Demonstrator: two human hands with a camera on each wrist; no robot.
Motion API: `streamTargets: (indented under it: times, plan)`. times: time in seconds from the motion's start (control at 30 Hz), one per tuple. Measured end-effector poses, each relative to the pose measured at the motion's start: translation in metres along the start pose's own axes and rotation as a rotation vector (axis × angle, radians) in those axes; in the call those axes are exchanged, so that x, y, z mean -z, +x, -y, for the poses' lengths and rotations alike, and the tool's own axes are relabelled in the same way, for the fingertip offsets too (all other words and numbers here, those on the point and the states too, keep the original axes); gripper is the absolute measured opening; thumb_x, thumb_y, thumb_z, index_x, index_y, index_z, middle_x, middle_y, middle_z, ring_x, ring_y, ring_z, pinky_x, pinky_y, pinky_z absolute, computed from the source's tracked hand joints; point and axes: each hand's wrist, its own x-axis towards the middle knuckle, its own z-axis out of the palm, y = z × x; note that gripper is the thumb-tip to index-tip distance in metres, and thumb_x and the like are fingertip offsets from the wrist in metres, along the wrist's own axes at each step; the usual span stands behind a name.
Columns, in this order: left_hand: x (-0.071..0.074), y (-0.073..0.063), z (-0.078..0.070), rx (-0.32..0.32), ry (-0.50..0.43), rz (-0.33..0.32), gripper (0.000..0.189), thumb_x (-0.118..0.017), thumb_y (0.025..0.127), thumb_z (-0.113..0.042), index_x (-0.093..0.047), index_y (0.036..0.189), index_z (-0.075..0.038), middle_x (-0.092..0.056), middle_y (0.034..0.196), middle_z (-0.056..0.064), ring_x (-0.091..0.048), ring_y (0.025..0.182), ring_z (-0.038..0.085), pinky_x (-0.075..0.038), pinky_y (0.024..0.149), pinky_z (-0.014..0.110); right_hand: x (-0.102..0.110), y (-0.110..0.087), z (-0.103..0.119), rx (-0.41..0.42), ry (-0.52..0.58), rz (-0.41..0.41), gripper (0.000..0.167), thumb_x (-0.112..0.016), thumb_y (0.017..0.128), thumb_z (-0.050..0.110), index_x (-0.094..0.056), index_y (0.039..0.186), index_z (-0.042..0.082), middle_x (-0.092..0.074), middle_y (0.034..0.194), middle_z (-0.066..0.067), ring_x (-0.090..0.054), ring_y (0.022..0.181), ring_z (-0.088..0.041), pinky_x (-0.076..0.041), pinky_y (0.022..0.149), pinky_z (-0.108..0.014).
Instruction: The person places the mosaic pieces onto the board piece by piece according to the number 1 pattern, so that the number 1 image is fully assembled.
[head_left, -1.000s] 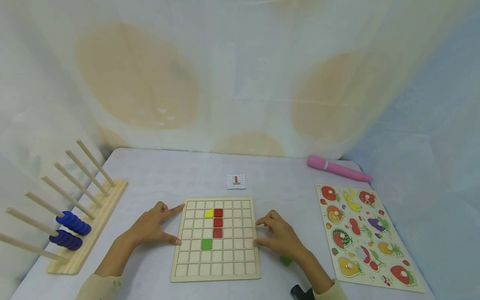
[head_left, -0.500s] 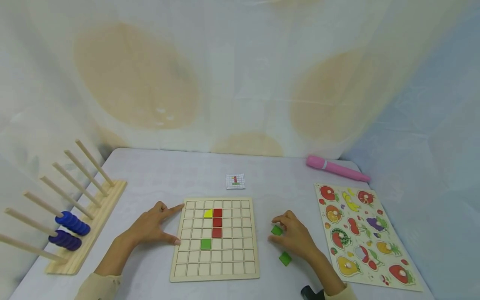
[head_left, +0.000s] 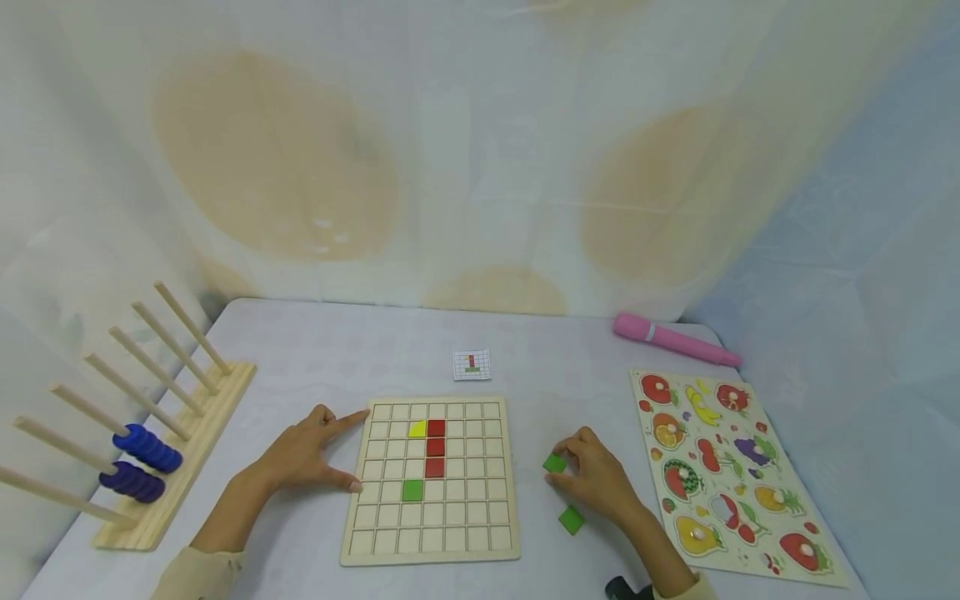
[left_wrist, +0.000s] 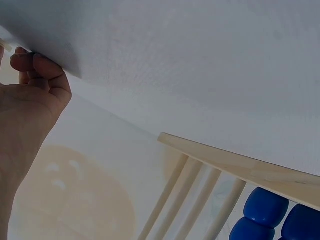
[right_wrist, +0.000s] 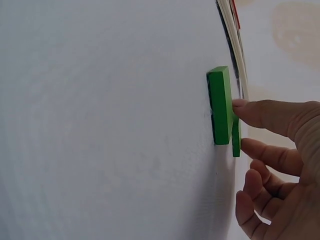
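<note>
A wooden grid board lies flat on the table. In its cells sit a yellow piece, a column of red squares and one green square. My left hand touches the board's left side, thumb and index finger spread apart, the other fingers curled. To the right of the board, my right hand pinches a green square tile between thumb and index finger, at the tabletop. A second green tile lies just nearer; in the right wrist view this green tile stands in front.
Behind the board is a small printed pattern card. A wooden peg rack with blue beads stands at left. On the right lie a fruit puzzle board and a pink pen-shaped object.
My right hand has left the board's right edge, moved further right and closed its thumb and index finger on a green tile. The left hand has stayed at the board.
</note>
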Motion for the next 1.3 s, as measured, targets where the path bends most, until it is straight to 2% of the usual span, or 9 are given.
streamTargets:
  times: [0.37, 0.53, 0.7, 0.97, 1.17, 1.3]
  plan:
    - [0.0, 0.0, 0.003, -0.01, 0.007, -0.012, 0.111, -0.079, 0.057, -0.074, -0.045, 0.15, -0.025, -0.04, 0.101, 0.003, -0.038, 0.075, 0.015, -0.033, 0.066, 0.027, -0.003, 0.001, -0.001, 0.015, -0.008, -0.024, 0.023, -0.086, 0.072, 0.012, -0.073, 0.091, 0.01, -0.049, 0.085, 0.003, -0.043, 0.078, -0.009, -0.041, 0.069, -0.025]
    - [0.0, -0.001, 0.002, -0.009, 0.002, -0.01, 0.111, -0.08, 0.057, -0.074, -0.045, 0.15, -0.025, -0.04, 0.102, 0.003, -0.038, 0.075, 0.015, -0.033, 0.065, 0.027, -0.005, 0.003, 0.001, 0.015, 0.038, -0.021, 0.021, -0.085, 0.072, 0.013, -0.073, 0.09, 0.013, -0.051, 0.086, 0.007, -0.046, 0.081, -0.009, -0.045, 0.074, -0.025]
    - [0.0, -0.002, 0.002, -0.008, -0.004, -0.011, 0.11, -0.08, 0.057, -0.073, -0.046, 0.15, -0.024, -0.04, 0.102, 0.003, -0.038, 0.075, 0.015, -0.033, 0.065, 0.027, -0.007, 0.003, 0.008, 0.08, 0.106, -0.029, 0.022, -0.085, 0.072, 0.011, -0.072, 0.09, 0.015, -0.052, 0.087, 0.008, -0.051, 0.085, -0.009, -0.047, 0.078, -0.026]
    - [-0.002, -0.001, 0.003, -0.016, 0.01, -0.026, 0.111, -0.079, 0.056, -0.074, -0.046, 0.149, -0.026, -0.04, 0.1, 0.003, -0.038, 0.076, 0.014, -0.033, 0.066, 0.026, -0.015, 0.005, 0.024, 0.135, 0.164, 0.032, 0.023, -0.085, 0.073, 0.012, -0.071, 0.091, 0.016, -0.051, 0.09, 0.007, -0.052, 0.088, -0.01, -0.048, 0.079, -0.026]
    - [-0.003, 0.0, 0.005, -0.018, 0.007, -0.024, 0.111, -0.079, 0.056, -0.076, -0.046, 0.15, -0.026, -0.04, 0.101, 0.002, -0.038, 0.076, 0.014, -0.033, 0.066, 0.026, -0.022, 0.005, 0.037, 0.241, 0.129, 0.046, 0.023, -0.085, 0.074, 0.014, -0.071, 0.091, 0.015, -0.052, 0.092, 0.008, -0.053, 0.09, -0.008, -0.049, 0.08, -0.025]
    - [-0.003, 0.001, 0.005, -0.022, 0.007, -0.025, 0.111, -0.078, 0.056, -0.076, -0.046, 0.15, -0.026, -0.04, 0.101, 0.002, -0.038, 0.076, 0.014, -0.033, 0.066, 0.026, -0.026, 0.005, 0.049, 0.316, 0.122, 0.088, 0.021, -0.083, 0.074, 0.014, -0.071, 0.091, 0.014, -0.052, 0.092, 0.007, -0.052, 0.089, -0.007, -0.049, 0.08, -0.024]
